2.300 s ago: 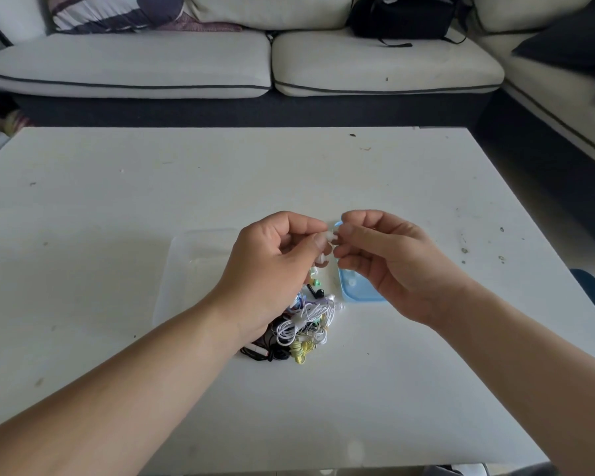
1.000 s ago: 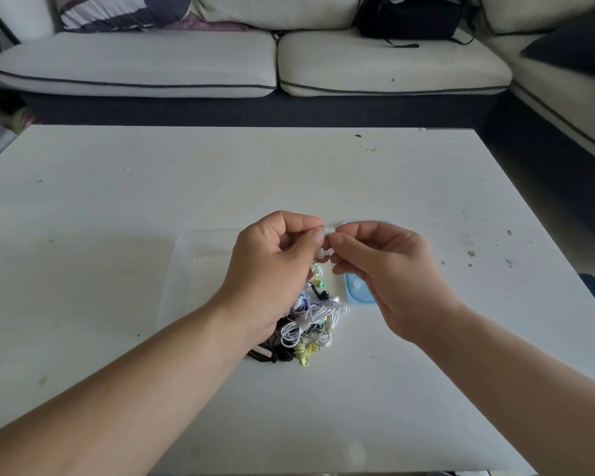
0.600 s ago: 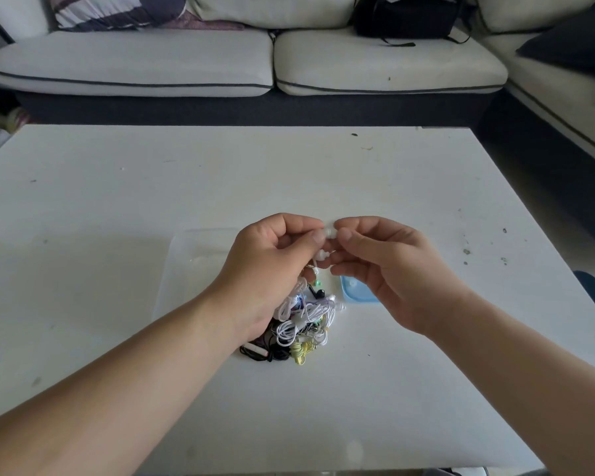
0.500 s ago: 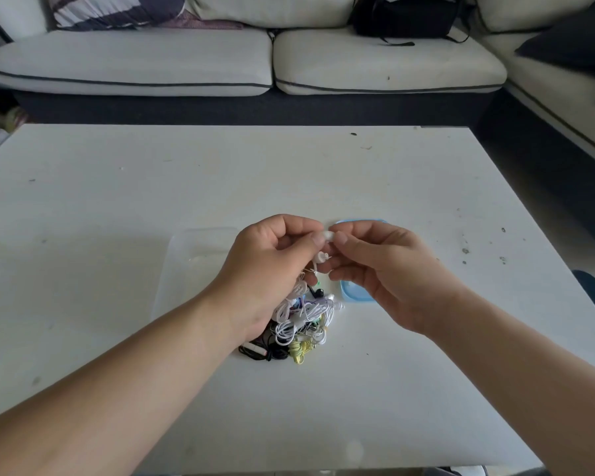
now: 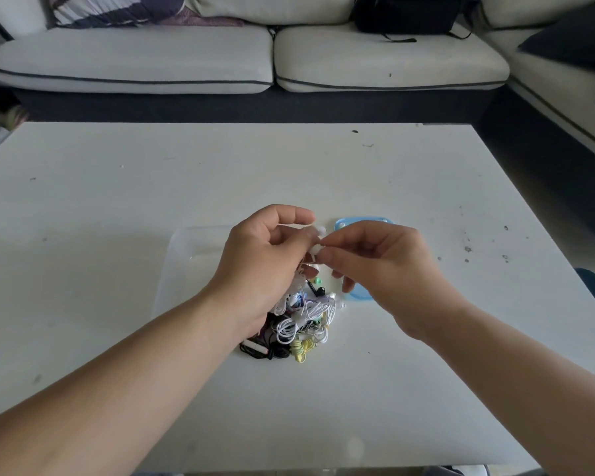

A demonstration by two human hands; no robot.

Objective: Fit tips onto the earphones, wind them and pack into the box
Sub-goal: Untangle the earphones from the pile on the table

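Over the table [image 5: 117, 201] centre, left hand [image 5: 258, 266] and right hand [image 5: 385, 269] pinch a white earbud [image 5: 319, 231], apparently fitting its tip. Nearer, tangled earphones [image 5: 299, 324] lie unwound; nothing visibly packed in clear box [image 5: 186, 255].

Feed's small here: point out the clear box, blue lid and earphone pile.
clear box [image 5: 191, 259]: head view, its bare bottom
blue lid [image 5: 361, 224]: head view, its far edge
earphone pile [image 5: 289, 328]: head view, white coiled cable
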